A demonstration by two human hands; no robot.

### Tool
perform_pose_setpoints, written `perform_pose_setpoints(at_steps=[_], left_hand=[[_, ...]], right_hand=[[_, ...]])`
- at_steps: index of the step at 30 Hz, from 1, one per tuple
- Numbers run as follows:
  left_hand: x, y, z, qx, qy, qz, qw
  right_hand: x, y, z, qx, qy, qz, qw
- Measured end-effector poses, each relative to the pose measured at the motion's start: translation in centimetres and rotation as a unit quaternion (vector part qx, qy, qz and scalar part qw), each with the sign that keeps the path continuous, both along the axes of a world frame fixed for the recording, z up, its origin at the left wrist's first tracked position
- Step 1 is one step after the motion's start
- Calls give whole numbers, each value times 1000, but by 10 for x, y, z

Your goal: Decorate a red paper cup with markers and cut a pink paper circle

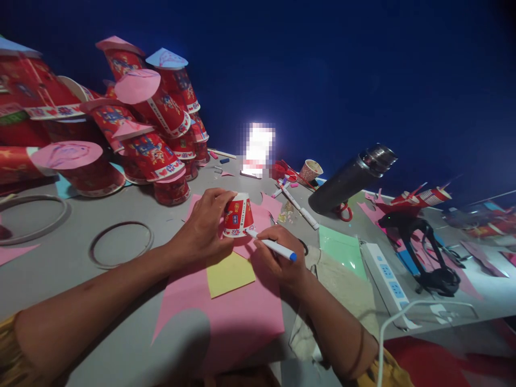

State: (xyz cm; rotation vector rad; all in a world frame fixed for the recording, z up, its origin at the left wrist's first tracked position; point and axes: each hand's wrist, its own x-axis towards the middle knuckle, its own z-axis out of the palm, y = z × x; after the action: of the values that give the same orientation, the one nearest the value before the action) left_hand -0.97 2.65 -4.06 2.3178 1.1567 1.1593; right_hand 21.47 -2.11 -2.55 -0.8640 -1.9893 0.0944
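Observation:
In the middle of the head view a red paper cup [237,216] stands upside down on pink paper, its printed white rim at the bottom. My left hand [207,220] is closed around the cup's left side. A white marker pen with a blue end [282,250] is gripped in my right hand [281,258]. The pen's tip meets the cup near its lower right rim. Below the cup lies a yellow paper square [230,274] on a large pink sheet [245,338] with a curved cut-out. Part of the cup is hidden behind my left fingers.
Many decorated red cups [151,153] are stacked at the left, near two grey rings [121,244]. A lit phone [258,150] stands at the back. Rightward are a black flask [350,180], green paper [342,250], a power strip [389,279] and a black strap frame [427,252].

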Motion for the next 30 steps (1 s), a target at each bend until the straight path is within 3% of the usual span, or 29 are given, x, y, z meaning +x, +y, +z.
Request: perform_pose_setpoints(at_steps=[18, 30], left_hand=[[-6, 4, -5, -35, 50, -24, 998], [-4, -1, 4, 88, 115, 26, 989]], right_hand=[[8, -3, 1, -25, 84, -30, 996], [-4, -3, 2, 20, 23, 27, 999]])
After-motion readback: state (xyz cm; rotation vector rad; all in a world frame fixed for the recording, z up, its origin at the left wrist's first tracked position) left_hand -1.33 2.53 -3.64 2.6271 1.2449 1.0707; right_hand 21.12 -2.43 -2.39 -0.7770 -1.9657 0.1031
